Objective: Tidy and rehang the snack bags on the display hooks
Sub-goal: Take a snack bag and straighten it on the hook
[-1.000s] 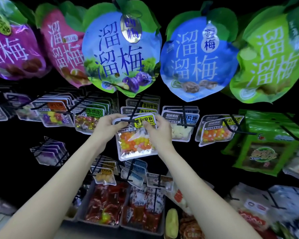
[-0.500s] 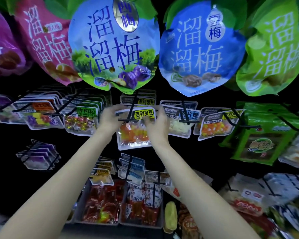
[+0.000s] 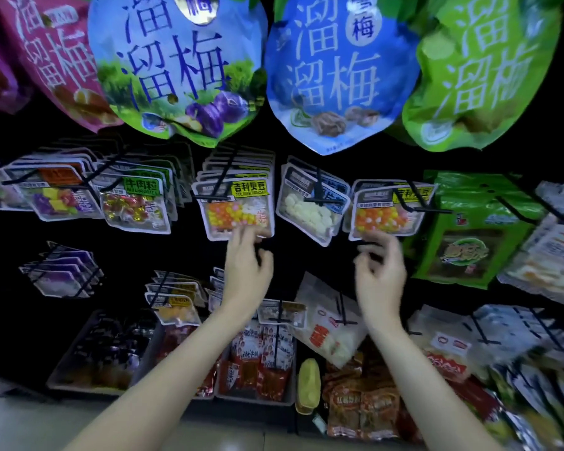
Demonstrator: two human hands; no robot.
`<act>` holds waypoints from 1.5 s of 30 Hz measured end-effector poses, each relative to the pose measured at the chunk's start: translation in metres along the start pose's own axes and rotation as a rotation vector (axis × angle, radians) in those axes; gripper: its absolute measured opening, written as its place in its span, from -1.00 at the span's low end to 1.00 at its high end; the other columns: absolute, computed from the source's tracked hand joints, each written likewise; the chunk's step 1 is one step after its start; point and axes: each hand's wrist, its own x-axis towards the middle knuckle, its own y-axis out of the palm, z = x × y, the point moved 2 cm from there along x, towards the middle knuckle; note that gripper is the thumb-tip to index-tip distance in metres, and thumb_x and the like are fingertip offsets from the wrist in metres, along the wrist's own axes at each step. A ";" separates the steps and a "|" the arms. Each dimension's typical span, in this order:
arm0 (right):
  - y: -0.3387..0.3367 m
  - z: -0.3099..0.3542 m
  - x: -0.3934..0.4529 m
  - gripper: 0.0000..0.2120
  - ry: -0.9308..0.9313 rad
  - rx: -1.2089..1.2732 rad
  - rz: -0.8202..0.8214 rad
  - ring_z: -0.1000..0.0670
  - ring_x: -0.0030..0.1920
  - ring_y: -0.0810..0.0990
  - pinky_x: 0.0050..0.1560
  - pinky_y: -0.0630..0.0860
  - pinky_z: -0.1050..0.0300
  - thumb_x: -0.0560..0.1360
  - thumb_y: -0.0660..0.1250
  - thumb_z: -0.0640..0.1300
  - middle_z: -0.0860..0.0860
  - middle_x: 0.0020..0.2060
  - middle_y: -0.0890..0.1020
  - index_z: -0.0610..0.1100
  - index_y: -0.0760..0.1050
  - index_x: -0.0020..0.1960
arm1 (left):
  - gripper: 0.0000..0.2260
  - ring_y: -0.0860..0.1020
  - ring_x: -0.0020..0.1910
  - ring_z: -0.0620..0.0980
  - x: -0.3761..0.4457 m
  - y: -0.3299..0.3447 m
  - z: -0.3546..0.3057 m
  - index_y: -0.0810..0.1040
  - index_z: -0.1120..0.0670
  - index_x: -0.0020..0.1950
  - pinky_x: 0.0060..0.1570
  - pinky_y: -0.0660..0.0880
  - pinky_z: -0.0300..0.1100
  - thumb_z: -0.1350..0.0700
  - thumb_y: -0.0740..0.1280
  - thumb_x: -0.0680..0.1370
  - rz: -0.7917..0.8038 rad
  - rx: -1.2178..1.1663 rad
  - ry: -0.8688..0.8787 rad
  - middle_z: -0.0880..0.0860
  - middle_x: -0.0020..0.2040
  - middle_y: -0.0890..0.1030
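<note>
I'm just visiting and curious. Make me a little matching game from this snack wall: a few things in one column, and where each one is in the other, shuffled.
Things:
1. left hand
2. right hand
3. white candy bag
4. big green bag

Places:
A. hanging between the two orange-and-yellow candy bags
B. top row, far right
C. fingertips at the bottom edge of the middle orange candy bag
D. just under the right orange candy bag

Pairs: 1-C, 2-D, 3-A, 4-B
</note>
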 end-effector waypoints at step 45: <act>0.134 0.090 0.017 -0.59 0.231 0.035 0.539 -0.07 0.37 0.33 0.13 0.27 0.21 0.53 0.33 -0.12 -0.09 0.39 0.36 -0.18 0.38 0.34 | -0.82 0.53 0.01 0.01 0.076 -0.096 0.023 0.55 0.03 -0.15 -0.05 0.48 -0.21 0.32 0.33 0.51 0.063 -0.339 -0.303 0.01 -0.05 0.58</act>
